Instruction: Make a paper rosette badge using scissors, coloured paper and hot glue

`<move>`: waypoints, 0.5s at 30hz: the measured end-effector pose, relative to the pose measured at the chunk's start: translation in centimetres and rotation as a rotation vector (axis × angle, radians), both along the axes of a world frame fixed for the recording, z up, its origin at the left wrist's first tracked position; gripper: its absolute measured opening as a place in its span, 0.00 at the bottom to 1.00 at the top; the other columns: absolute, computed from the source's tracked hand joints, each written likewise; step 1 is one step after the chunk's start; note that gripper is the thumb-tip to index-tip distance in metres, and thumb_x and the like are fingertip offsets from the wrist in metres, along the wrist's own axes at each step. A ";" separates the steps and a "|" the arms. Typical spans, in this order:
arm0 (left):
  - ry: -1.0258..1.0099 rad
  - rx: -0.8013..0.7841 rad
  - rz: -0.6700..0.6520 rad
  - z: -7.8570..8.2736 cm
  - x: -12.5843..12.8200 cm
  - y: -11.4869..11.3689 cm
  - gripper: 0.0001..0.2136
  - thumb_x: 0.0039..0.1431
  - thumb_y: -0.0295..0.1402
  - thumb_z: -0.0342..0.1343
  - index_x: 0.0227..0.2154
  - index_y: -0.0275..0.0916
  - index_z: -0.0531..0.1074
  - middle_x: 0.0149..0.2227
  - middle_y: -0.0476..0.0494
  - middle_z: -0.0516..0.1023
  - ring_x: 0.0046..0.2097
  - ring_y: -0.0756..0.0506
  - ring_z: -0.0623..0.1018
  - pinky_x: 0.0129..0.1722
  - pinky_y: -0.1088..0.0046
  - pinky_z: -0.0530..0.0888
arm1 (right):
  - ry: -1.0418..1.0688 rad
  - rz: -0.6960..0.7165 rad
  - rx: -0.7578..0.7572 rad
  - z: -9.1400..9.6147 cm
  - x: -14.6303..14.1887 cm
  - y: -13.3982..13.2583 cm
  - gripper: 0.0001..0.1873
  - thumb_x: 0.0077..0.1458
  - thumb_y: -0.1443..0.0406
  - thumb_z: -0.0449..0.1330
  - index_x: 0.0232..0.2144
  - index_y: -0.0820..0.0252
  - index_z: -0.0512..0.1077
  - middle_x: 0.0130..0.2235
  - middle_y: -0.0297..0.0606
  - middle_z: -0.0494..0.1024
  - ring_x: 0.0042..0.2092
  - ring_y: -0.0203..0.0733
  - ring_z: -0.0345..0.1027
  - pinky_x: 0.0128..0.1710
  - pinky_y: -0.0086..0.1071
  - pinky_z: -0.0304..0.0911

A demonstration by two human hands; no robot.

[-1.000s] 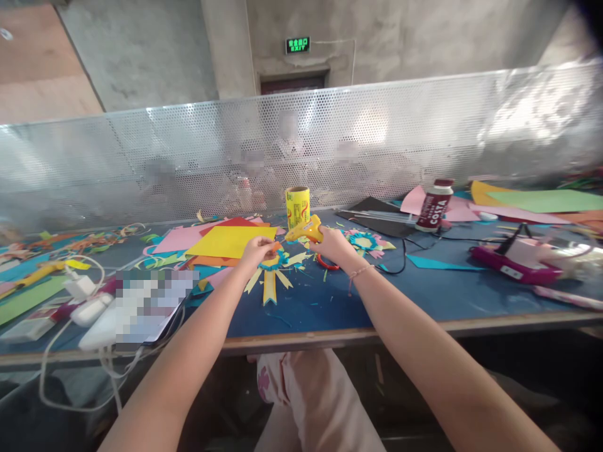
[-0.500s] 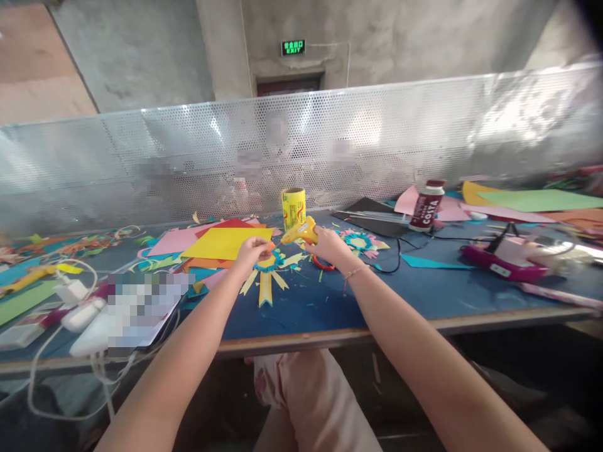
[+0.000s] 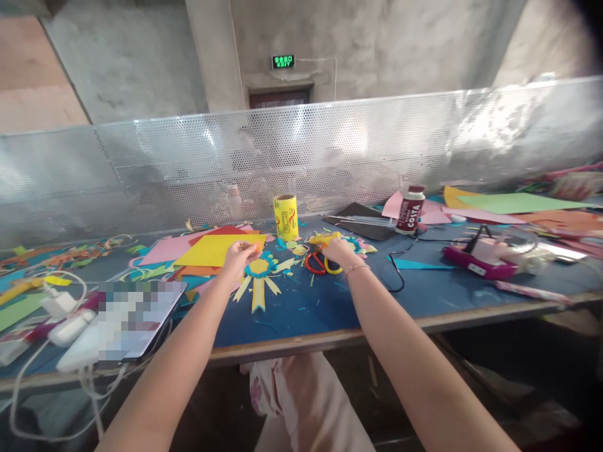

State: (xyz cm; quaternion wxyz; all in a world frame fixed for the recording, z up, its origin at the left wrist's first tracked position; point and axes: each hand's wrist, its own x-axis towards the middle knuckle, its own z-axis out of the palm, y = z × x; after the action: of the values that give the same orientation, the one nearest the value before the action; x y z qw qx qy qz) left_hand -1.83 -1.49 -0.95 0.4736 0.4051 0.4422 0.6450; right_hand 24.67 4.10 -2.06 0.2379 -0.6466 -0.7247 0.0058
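Note:
My left hand (image 3: 241,256) is closed in a pinch on a small orange paper piece (image 3: 257,247), just above a paper rosette (image 3: 259,290). The rosette lies flat, with a blue fringed ring, a yellow centre and yellow ribbon tails. My right hand (image 3: 340,251) is wrapped round a yellow hot glue gun (image 3: 323,240), low over the table. Scissors with a red and a yellow handle (image 3: 316,263) lie beneath and beside that hand. Behind it, a second blue, yellow and pink paper flower (image 3: 358,245) is partly covered.
A yellow tape roll (image 3: 286,218) stands upright behind the hands. Coloured paper sheets (image 3: 202,250) are stacked at left, near a tablet (image 3: 141,320) and white cables. To the right are a brown bottle (image 3: 411,212), a purple power strip (image 3: 480,262) and a black cord.
My right hand has moved the glue gun away from the rosette, rightward and down towards the table beside the scissors. My left hand still pinches the orange paper piece. The view has shifted slightly.

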 end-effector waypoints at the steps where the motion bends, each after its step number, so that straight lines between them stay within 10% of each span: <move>1: -0.002 -0.004 0.004 0.0 0.1 0.0 0.11 0.49 0.20 0.59 0.29 0.36 0.61 0.24 0.50 0.72 0.25 0.51 0.77 0.34 0.73 0.76 | -0.030 -0.071 -0.002 0.0 0.1 -0.2 0.08 0.50 0.67 0.56 0.33 0.62 0.75 0.34 0.52 0.76 0.44 0.57 0.68 0.40 0.43 0.61; 5: 0.001 -0.038 0.007 -0.1 0.4 -0.1 0.13 0.49 0.20 0.59 0.32 0.37 0.60 0.26 0.49 0.74 0.27 0.50 0.77 0.34 0.72 0.76 | -0.030 -0.166 0.125 0.2 -1.0 -1.2 0.13 0.49 0.67 0.57 0.38 0.69 0.71 0.44 0.59 0.71 0.51 0.59 0.62 0.46 0.44 0.58; 11: -0.059 -0.049 -0.032 -0.6 1.3 0.3 0.12 0.47 0.19 0.60 0.32 0.35 0.64 0.25 0.50 0.73 0.24 0.55 0.74 0.27 0.81 0.71 | 0.518 0.416 -0.046 -0.2 -6.1 -1.8 0.08 0.50 0.63 0.59 0.32 0.61 0.68 0.35 0.39 0.74 0.37 0.39 0.68 0.38 0.32 0.63; 15: -0.118 -0.020 -0.075 -1.0 2.0 0.6 0.13 0.46 0.18 0.60 0.32 0.35 0.64 0.24 0.50 0.73 0.25 0.54 0.74 0.31 0.78 0.72 | 0.907 0.559 -0.178 -1.0 -8.4 -2.4 0.12 0.45 0.63 0.63 0.32 0.61 0.66 0.31 0.32 0.71 0.32 0.33 0.67 0.33 0.29 0.65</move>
State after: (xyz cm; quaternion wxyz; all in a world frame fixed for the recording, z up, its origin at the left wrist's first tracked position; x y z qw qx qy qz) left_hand 0.15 -0.89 -1.92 0.5268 0.3779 0.4046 0.6450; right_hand 16.23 1.68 -3.09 0.4605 -0.3795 -0.6904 0.4089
